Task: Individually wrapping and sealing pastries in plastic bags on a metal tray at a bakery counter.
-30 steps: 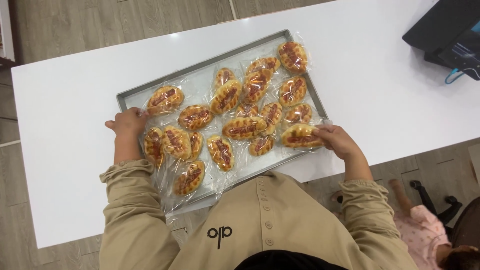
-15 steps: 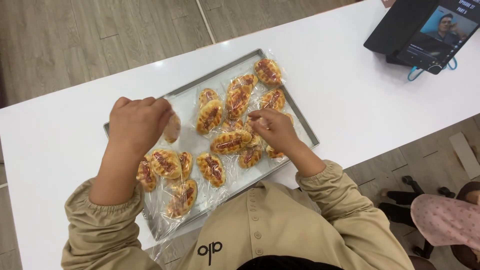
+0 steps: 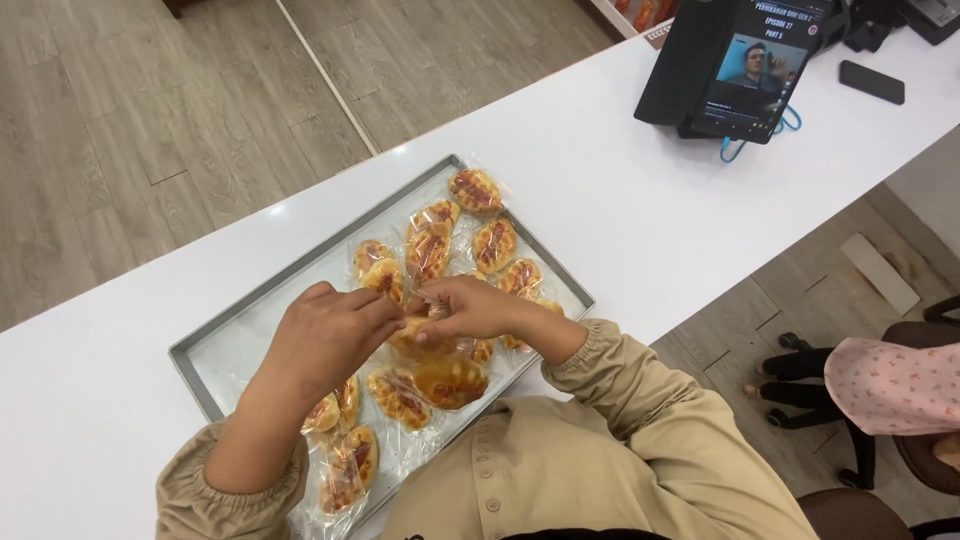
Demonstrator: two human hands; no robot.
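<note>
Clear plastic wraps the bun (image 3: pixel 447 378) over the metal tray (image 3: pixel 232 345) on the white worktop (image 3: pixel 640 220). Left hand (image 3: pixel 335 335) and right hand (image 3: pixel 470 308) pinch its wrapper, the tablet (image 3: pixel 735 65) at two o'clock.

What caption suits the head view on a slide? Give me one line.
Both hands, left hand and right hand, pinch a clear-wrapped pastry above a metal tray of wrapped pastries on a white counter.
</note>
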